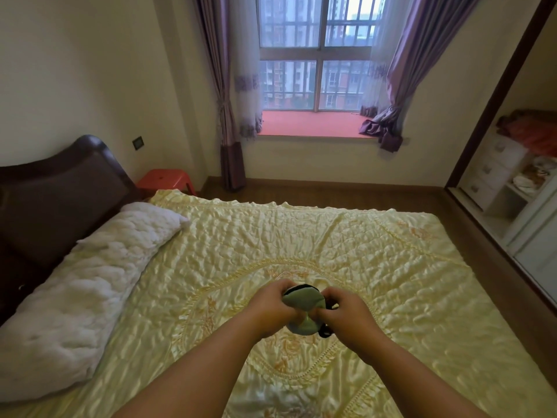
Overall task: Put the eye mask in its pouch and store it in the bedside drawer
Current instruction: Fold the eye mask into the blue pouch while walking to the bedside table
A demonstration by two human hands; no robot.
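Observation:
Above the middle of the bed, both hands hold a pale green eye mask (301, 300) with a black edge and a black strap. My left hand (272, 306) grips its left side, and my right hand (343, 309) pinches its right side near the strap. The mask is folded or bunched between them, its lower part hanging down. I see no pouch and no bedside drawer.
The bed carries a yellow quilted cover (391, 267), with a long white pillow (90, 282) along the dark headboard (54, 200) on the left. A red stool (165, 178) stands beyond the bed. An open wardrobe with small drawers (488, 170) is on the right.

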